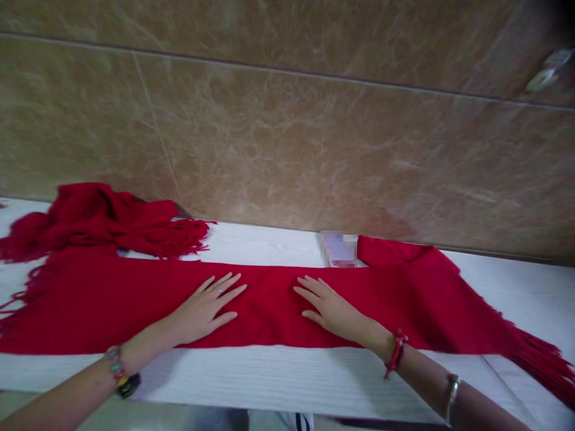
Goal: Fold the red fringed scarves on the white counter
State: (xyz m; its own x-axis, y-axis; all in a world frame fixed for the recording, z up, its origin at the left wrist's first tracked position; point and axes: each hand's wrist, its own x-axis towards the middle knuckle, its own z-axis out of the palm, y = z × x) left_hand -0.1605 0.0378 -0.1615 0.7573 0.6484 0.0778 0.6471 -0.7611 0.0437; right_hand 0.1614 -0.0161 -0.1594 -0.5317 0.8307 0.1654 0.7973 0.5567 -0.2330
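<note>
A long red scarf (269, 311) with fringed ends lies spread lengthwise across the white table. Its left fringe reaches the left edge of the view, and its right fringe hangs toward the lower right. My left hand (204, 308) rests flat on the scarf left of the middle, fingers spread. Flat on the cloth to the right of the middle is my right hand (330, 308), its fingers also apart. Slight wrinkles show in the cloth between the two hands. Neither hand grasps anything.
Behind the scarf at left lies a crumpled red fringed scarf (103, 218). A folded red cloth (399, 250) sits at the back right, beside a small pale purple packet (336, 248), partly blurred. A brown marble-tiled wall (287, 149) borders the white table (269, 377) at the back.
</note>
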